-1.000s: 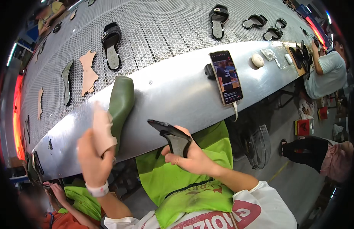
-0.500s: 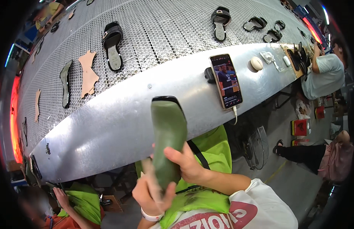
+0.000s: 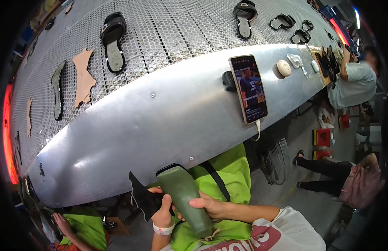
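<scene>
A green shoe last [image 3: 183, 196] with a black layer along its far end lies tilted in front of my body, just off the table's near edge. My right hand [image 3: 210, 208] wraps round its right side, thumb on top. My left hand [image 3: 162, 215] is closed at the last's left side, gripping a dark, flat, pointed shoe-upper piece [image 3: 139, 195] that sticks out to the left. Part of my left fingers is hidden behind the last, so whether they touch it I cannot tell. A short tan strip [image 3: 213, 234] shows at the last's near end.
A metal table edge [image 3: 118, 138] borders a moving-belt-like mesh surface [image 3: 169, 25] carrying sandals [image 3: 113, 42] and tan cut pieces [image 3: 83, 79]. A phone [image 3: 248, 90] stands on the metal, beside a round cream object [image 3: 283, 68]. A fan [image 3: 275, 161] is below right. Other people sit left and right.
The last has come down toward my body and tilted, its far end leaving the metal table. A blurred tan piece in my left hand before; now a dark piece shows there, left of the last.
</scene>
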`<state>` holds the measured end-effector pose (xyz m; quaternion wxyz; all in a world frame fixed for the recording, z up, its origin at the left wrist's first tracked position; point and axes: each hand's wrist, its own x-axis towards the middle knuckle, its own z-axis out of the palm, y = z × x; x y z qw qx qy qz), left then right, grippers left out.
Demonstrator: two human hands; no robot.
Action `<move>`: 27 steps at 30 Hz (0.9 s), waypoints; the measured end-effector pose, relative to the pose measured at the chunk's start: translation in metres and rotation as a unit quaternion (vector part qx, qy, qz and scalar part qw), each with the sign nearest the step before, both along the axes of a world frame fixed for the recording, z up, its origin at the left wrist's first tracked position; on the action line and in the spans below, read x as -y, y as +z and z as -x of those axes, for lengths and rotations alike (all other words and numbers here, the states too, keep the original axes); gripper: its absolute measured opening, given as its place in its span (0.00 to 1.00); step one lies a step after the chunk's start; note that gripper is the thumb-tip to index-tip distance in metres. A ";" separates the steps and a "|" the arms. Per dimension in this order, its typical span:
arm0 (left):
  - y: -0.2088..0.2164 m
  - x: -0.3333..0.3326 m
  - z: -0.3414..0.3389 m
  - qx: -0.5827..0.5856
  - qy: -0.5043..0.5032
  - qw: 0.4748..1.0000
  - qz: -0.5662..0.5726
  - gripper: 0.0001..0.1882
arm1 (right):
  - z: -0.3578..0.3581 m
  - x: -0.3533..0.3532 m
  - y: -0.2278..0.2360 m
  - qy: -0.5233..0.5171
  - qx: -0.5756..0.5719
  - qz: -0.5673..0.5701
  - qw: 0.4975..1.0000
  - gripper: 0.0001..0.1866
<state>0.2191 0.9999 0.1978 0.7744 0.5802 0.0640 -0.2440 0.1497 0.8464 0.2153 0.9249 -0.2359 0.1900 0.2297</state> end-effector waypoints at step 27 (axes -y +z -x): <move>-0.009 -0.030 0.005 0.205 -0.001 0.955 -0.212 0.16 | 0.001 -0.035 -0.013 0.005 -0.041 0.003 0.999 0.38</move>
